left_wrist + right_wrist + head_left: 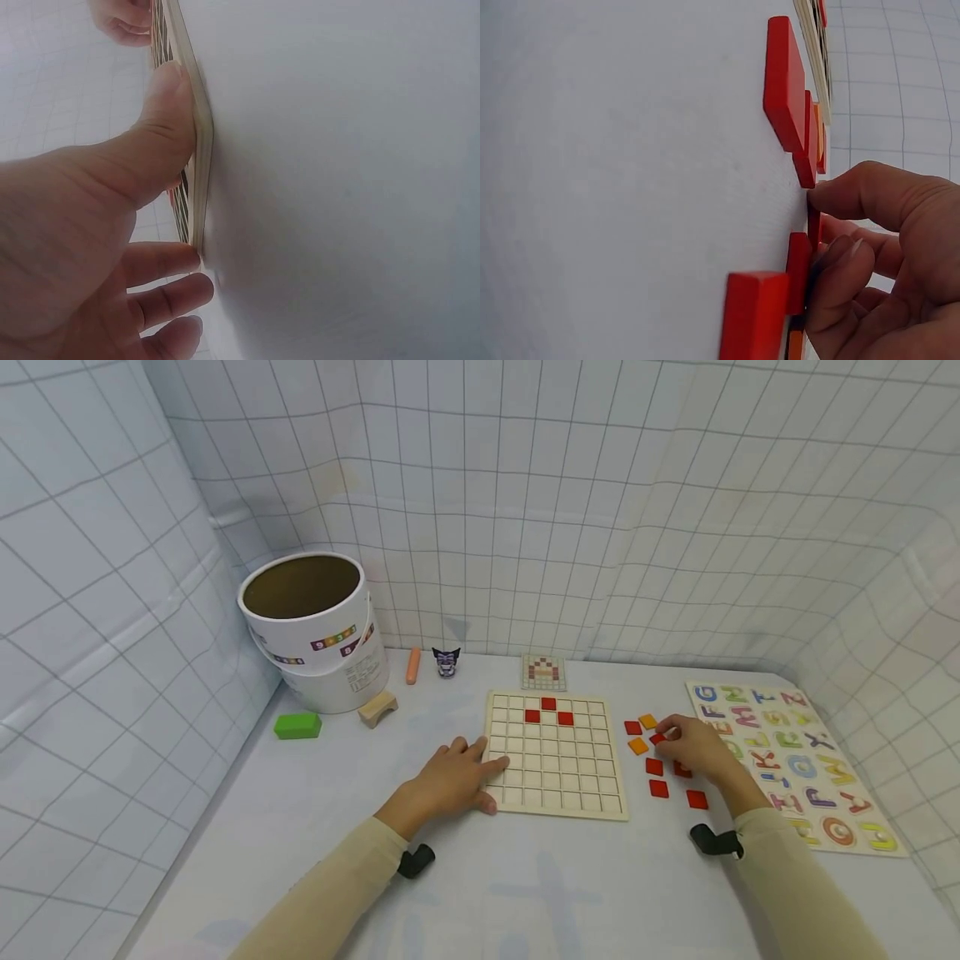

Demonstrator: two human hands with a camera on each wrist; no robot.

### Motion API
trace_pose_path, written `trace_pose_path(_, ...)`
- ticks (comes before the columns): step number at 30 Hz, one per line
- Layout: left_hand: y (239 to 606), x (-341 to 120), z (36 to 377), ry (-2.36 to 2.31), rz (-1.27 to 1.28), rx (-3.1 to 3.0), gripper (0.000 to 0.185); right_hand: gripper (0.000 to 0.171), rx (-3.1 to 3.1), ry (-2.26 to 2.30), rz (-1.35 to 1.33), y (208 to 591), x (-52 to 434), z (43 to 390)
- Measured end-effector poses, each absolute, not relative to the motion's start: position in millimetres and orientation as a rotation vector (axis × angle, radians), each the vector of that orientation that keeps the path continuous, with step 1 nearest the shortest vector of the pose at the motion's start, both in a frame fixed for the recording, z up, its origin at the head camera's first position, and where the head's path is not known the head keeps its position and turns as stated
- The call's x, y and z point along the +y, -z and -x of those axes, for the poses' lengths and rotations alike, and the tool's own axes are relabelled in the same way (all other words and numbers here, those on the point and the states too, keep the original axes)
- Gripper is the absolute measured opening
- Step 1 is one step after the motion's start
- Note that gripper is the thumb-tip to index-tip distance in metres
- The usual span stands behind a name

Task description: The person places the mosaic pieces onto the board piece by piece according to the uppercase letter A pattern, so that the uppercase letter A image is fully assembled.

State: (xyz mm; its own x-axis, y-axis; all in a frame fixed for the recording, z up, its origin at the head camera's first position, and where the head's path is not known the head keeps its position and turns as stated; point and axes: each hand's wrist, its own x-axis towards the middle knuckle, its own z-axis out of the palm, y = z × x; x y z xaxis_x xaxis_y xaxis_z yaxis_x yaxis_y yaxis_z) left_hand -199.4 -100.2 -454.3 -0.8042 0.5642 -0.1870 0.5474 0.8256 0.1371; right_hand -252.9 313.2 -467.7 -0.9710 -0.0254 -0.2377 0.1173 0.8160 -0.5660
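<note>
A wooden grid board (555, 758) lies flat in the middle of the table, with red square tiles (549, 703) in three of its upper cells. My left hand (453, 775) rests at the board's lower left edge, fingers spread, index fingertip on the grid; the left wrist view shows the thumb (166, 101) on the board's rim. To the right of the board, my right hand (693, 747) pinches a red square tile (657, 738) between thumb and fingers, low over the table. Around it lie several loose red tiles (658, 788) and two orange tiles (638, 746).
An alphabet board (813, 768) lies at the right. Behind the grid stands a small pattern card (543, 672). Further left are a figurine (446, 662), an orange stick (413, 666), a wooden arch block (377, 708), a green block (297, 726) and a white bucket (330, 647).
</note>
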Motion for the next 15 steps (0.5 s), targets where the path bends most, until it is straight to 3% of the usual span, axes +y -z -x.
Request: trace_pose_path(15, 454.6, -100.3, 200.0, -0.125, -0.846, 2.771, 0.077, 0.029, 2.794, 0.971, -0.069, 466.2, 316.8, 249.4)
